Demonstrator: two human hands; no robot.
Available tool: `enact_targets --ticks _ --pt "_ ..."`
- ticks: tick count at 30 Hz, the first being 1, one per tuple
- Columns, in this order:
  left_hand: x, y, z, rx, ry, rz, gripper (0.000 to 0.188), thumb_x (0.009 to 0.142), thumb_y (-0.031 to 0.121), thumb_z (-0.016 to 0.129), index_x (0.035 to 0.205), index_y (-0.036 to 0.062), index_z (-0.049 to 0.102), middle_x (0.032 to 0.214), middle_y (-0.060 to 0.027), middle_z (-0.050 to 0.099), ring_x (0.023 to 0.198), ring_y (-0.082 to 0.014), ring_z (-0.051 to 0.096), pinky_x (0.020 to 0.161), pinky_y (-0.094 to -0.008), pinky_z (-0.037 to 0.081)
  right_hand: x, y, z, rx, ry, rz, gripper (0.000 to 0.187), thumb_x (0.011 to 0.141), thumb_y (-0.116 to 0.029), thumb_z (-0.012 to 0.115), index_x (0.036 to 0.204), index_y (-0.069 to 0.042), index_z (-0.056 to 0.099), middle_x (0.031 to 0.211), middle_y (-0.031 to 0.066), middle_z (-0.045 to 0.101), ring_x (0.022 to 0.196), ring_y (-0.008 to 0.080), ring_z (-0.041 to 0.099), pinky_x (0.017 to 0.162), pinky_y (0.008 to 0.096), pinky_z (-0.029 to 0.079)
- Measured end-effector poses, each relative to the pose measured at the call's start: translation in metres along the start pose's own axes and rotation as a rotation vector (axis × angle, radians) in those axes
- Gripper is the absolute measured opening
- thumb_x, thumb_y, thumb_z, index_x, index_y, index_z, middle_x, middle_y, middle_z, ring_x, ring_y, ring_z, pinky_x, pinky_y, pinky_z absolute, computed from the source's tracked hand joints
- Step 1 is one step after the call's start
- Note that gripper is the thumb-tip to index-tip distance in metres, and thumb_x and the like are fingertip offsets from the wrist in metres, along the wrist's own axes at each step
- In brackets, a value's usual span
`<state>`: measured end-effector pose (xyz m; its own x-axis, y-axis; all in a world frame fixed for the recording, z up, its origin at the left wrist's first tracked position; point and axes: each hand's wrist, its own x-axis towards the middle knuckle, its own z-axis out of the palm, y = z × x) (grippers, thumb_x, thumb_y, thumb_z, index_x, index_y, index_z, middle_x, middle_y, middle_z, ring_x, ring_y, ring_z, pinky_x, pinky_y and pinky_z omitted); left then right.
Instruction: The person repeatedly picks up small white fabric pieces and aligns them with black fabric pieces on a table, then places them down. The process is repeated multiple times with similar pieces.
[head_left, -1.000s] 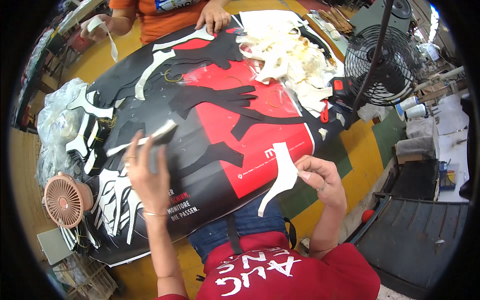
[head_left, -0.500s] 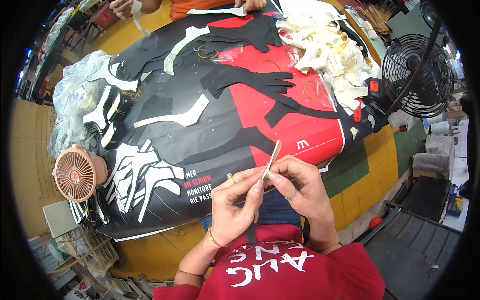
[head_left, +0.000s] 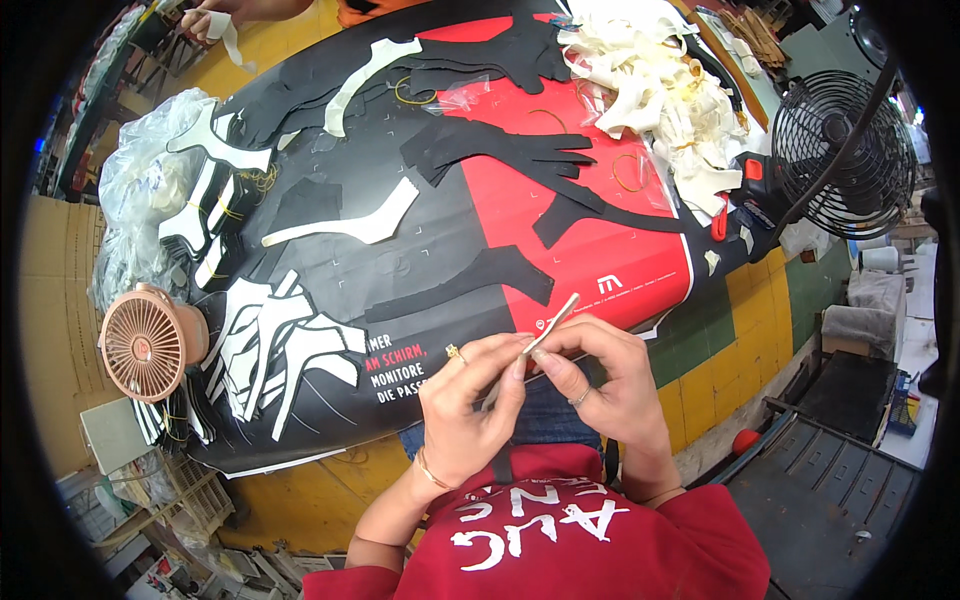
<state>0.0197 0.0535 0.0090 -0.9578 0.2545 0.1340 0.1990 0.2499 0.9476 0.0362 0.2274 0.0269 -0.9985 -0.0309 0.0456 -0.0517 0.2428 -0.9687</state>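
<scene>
Pale and thin, a cut piece [head_left: 560,314] was held edge-on at the near side of the table [head_left: 322,424], left hand [head_left: 465,400] and right hand [head_left: 615,385] both pinching it, probably for fine control; white pieces [head_left: 308,346] lay heaped left, perhaps for easy reach

A thin, pale cut-out piece [head_left: 556,320] is showing almost edge-on, looking like a narrow strip. It is slanting from lower left to upper right, its upper end sticking out free above the fingertips. Its middle is sitting pinched between the left hand [head_left: 468,400] and right hand [head_left: 605,378], which are partly hiding its lower portion.
</scene>
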Motion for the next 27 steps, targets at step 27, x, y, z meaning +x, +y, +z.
enact_targets --ticks 27 --pt "-0.018 -0.016 -0.011 -0.303 0.075 -0.332 0.013 0.092 0.001 0.07 0.102 -0.0062 0.072 0.106 -0.0136 0.071 0.093 -0.0158 0.069 0.083 -0.0274 0.057 -0.013 0.017 0.028 -0.024 -0.268 -0.038 0.066 0.088 -0.001 0.062 0.15 0.004 0.039 0.156 0.0228 0.034 0.143 0.0373 0.039 0.113 0.0431 0.037"
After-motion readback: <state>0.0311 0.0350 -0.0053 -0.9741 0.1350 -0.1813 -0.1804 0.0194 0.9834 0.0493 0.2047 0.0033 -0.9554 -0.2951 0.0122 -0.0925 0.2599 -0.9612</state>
